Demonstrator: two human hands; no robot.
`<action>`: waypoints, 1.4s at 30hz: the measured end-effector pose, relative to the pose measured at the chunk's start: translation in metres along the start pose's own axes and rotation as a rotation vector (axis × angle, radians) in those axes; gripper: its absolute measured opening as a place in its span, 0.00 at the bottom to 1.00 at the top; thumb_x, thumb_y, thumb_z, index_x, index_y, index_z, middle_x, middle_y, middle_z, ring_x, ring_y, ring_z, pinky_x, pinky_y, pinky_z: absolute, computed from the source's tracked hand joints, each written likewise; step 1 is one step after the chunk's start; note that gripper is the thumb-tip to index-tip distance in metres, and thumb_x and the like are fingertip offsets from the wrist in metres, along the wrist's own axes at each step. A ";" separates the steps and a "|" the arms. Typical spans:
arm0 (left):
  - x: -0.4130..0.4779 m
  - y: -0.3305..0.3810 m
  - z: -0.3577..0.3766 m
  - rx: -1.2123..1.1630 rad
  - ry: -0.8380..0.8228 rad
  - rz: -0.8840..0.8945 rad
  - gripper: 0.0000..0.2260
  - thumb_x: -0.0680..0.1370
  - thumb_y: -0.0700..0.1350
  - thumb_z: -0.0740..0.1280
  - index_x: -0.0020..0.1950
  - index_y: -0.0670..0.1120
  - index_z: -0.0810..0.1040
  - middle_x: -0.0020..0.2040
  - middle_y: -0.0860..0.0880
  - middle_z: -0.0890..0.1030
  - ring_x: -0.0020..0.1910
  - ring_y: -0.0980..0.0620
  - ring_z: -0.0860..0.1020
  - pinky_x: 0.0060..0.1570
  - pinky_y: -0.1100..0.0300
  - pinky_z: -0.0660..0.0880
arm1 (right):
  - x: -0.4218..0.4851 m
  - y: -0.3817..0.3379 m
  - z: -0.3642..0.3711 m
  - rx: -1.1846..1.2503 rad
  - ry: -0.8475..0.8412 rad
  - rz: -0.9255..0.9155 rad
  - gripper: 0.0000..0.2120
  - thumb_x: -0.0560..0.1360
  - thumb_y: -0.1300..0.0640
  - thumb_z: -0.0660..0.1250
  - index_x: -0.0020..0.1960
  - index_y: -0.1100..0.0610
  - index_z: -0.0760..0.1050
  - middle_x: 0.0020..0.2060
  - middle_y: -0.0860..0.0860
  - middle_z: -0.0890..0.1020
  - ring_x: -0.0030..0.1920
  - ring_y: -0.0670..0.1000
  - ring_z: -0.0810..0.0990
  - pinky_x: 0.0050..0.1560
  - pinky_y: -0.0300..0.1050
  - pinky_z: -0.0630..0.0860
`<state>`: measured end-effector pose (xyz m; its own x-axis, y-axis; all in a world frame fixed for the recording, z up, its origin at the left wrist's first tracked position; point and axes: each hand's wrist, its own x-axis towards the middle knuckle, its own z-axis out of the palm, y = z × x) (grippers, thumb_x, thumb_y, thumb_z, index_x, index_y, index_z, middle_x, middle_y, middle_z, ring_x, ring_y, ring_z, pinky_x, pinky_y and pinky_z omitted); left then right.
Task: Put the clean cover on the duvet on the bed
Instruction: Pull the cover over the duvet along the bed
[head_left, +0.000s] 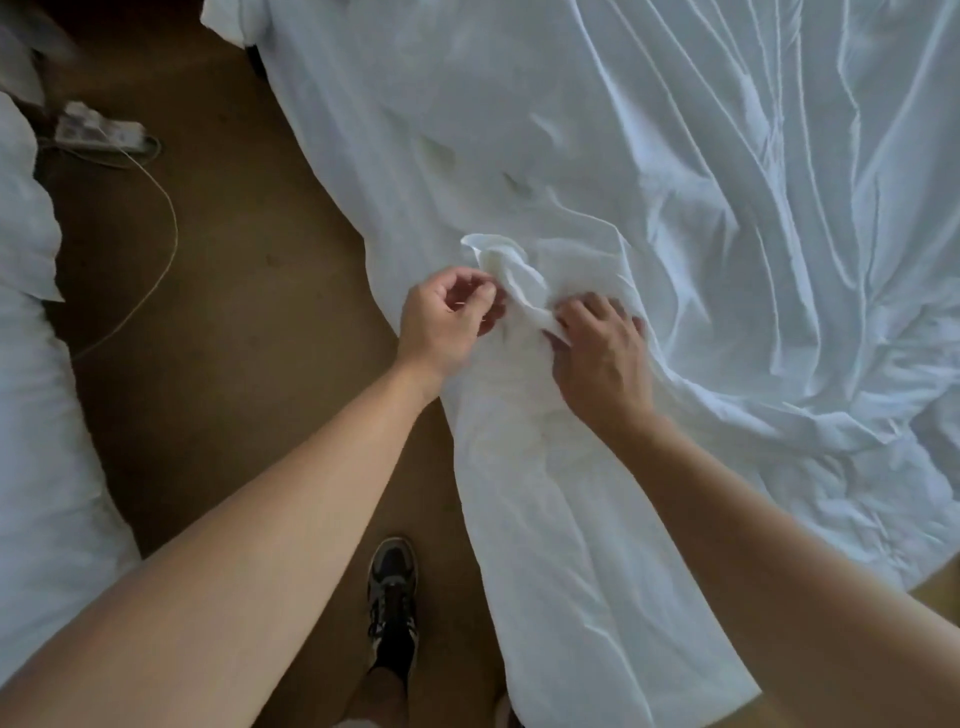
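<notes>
The cover (675, 182) lies spread and heavily creased over the bed (228, 23). One long panel hangs off the near edge toward the floor (234, 338). At that edge a corner (501, 262) is gathered into a raised bunch. All the fabric is white, so it cannot be told whether the duvet's corner sits inside the bunch.

The left hand (449, 319) pinches the bunch from the outer side with thumb and curled fingers. The right hand (600, 353) grips the fabric just beside it, fingers curled into a fold.

Probable faults from this position:
- Corner slip. The left pinch takes only a small amount of fabric, so a pull or shake could free the corner and leave it unfilled.
- Twist. The creases run diagonally toward the hands, so pulling without smoothing could set the cover skewed.
- Soiling or tread. The hanging panel ends near the shoe (392, 597), and a step could pin it or drag it along the floor.
</notes>
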<state>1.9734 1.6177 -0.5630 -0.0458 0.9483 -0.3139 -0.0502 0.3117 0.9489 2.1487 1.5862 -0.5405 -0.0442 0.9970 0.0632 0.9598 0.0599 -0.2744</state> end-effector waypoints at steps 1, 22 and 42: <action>-0.004 -0.003 0.002 0.099 -0.047 0.052 0.05 0.76 0.41 0.73 0.51 0.47 0.82 0.48 0.47 0.86 0.49 0.50 0.85 0.53 0.51 0.83 | 0.015 0.003 -0.006 0.089 -0.047 0.075 0.05 0.75 0.56 0.70 0.48 0.58 0.79 0.46 0.55 0.82 0.48 0.60 0.78 0.45 0.50 0.68; 0.018 0.007 0.037 -0.057 0.079 0.085 0.08 0.83 0.43 0.66 0.45 0.43 0.76 0.41 0.44 0.80 0.44 0.44 0.80 0.51 0.43 0.83 | 0.111 0.042 -0.039 0.723 -0.191 0.789 0.16 0.77 0.45 0.70 0.39 0.56 0.75 0.38 0.52 0.81 0.40 0.54 0.81 0.46 0.48 0.80; -0.050 0.004 -0.050 -0.230 0.113 -0.266 0.23 0.68 0.60 0.80 0.53 0.46 0.82 0.49 0.51 0.87 0.49 0.50 0.86 0.43 0.59 0.82 | 0.063 0.011 -0.026 0.431 -0.124 0.424 0.25 0.79 0.35 0.60 0.69 0.50 0.70 0.50 0.49 0.83 0.55 0.57 0.79 0.60 0.51 0.74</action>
<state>1.9252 1.5688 -0.5452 -0.1107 0.8196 -0.5622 -0.2977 0.5123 0.8055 2.1633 1.6487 -0.5149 0.2598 0.9350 -0.2413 0.7038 -0.3544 -0.6157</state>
